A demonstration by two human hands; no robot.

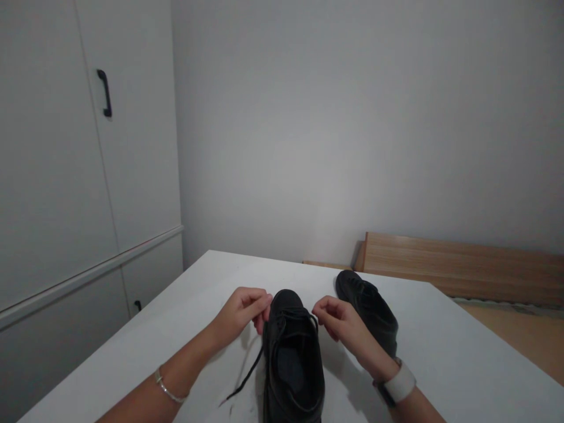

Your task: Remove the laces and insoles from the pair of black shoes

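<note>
A black lace-up shoe (pixel 294 405) stands on the white table (pixel 176 329) in front of me, its toe pointing away and its opening facing up. My left hand (pixel 247 311) is closed in a pinch beside the left of the toe; what its fingertips hold, if anything, is too small to make out. On the other side, my right hand (pixel 341 323) pinches the black shoelace (pixel 314 321) where it curves out from the eyelets. One loose lace end (pixel 247 377) trails from the shoe's left side onto the tabletop.
A second black shoe (pixel 370 305) sits behind my right hand, partly covered by it. White cabinets (pixel 141 147) with dark handles line the left. A wooden panel (pixel 440 261) lies beyond the table's far right edge, against the grey wall (pixel 352 117).
</note>
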